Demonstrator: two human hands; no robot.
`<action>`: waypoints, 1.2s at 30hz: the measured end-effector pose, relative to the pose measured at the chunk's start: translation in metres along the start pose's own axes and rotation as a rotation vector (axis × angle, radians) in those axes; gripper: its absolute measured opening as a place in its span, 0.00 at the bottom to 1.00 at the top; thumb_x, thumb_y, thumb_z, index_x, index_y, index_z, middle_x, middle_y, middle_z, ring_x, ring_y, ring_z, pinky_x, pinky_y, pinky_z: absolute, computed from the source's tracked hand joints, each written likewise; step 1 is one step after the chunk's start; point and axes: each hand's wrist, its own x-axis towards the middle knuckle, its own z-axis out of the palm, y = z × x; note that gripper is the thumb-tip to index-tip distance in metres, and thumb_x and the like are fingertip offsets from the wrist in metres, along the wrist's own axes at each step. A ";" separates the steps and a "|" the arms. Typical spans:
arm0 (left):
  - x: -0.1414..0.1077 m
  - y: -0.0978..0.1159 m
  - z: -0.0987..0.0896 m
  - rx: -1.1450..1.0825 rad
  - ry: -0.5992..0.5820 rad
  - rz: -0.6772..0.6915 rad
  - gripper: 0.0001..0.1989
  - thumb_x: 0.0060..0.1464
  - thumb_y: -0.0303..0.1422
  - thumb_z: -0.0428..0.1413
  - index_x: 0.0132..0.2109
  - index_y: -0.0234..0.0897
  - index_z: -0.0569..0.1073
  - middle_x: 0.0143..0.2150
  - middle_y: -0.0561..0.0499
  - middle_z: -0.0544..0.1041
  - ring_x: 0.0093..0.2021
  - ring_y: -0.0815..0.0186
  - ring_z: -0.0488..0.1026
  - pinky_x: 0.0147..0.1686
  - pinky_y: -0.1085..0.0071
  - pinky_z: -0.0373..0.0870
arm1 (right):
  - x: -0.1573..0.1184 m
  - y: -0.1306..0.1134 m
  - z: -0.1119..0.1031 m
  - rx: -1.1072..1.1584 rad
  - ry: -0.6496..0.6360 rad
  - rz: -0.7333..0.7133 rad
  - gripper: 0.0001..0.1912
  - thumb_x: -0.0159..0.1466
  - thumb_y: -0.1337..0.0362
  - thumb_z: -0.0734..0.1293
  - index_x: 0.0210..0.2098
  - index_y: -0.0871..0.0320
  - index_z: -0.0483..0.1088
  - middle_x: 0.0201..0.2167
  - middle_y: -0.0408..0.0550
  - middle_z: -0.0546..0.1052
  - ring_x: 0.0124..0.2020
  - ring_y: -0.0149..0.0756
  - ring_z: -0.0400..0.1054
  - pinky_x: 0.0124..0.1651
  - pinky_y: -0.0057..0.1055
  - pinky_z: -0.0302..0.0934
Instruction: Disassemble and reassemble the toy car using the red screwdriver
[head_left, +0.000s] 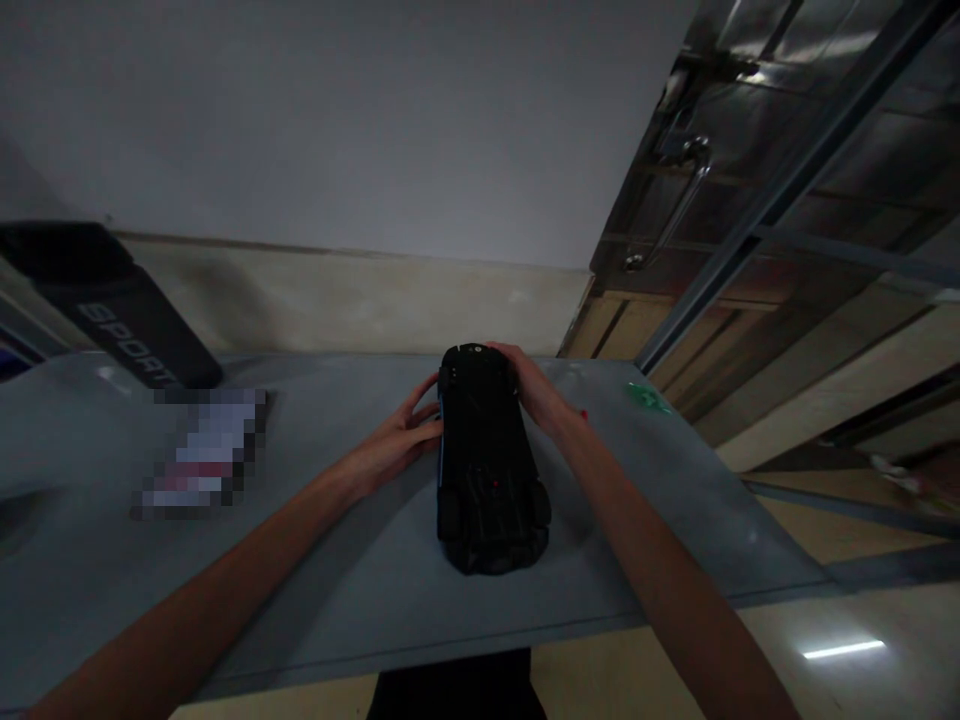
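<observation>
A black toy car [487, 430] is turned wheels-up on the grey-blue table, its dark underside facing me and a strip of blue showing along its left side. My left hand [397, 445] is against that left side, fingers slightly spread and touching it near the far wheel. Around the far right corner of the toy car, my right hand [527, 385] is wrapped, with most of its fingers hidden behind the car. Both hands hold it between them.
A black bottle [127, 310] marked "SPORT" stands at the table's [337, 590] back left, near a pixelated flat item [206, 450]. Green plastic [648, 398] and a small red piece [584, 414] lie on the right. A wall [360, 130] rises behind; metal frame bars [750, 245] stand at right.
</observation>
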 end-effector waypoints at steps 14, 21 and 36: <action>0.004 -0.006 -0.008 0.068 0.065 0.042 0.49 0.58 0.31 0.75 0.83 0.58 0.70 0.72 0.44 0.84 0.66 0.51 0.86 0.67 0.57 0.81 | -0.100 -0.042 0.059 -0.795 -0.215 -0.423 0.47 0.69 0.58 0.78 0.84 0.52 0.64 0.87 0.66 0.61 0.88 0.67 0.52 0.87 0.71 0.51; 0.000 0.002 -0.003 0.073 0.041 0.039 0.50 0.60 0.33 0.77 0.84 0.56 0.69 0.65 0.46 0.87 0.63 0.55 0.87 0.65 0.59 0.82 | -0.110 -0.091 0.012 -0.813 -0.035 -0.223 0.39 0.73 0.49 0.75 0.79 0.53 0.73 0.50 0.58 0.86 0.51 0.59 0.81 0.60 0.59 0.76; -0.001 0.006 -0.003 0.081 0.066 -0.005 0.49 0.63 0.33 0.77 0.84 0.55 0.67 0.72 0.42 0.85 0.72 0.46 0.84 0.77 0.44 0.74 | -0.125 -0.028 -0.116 -0.191 0.010 0.059 0.23 0.69 0.37 0.75 0.56 0.39 0.89 0.61 0.49 0.90 0.70 0.65 0.80 0.74 0.65 0.73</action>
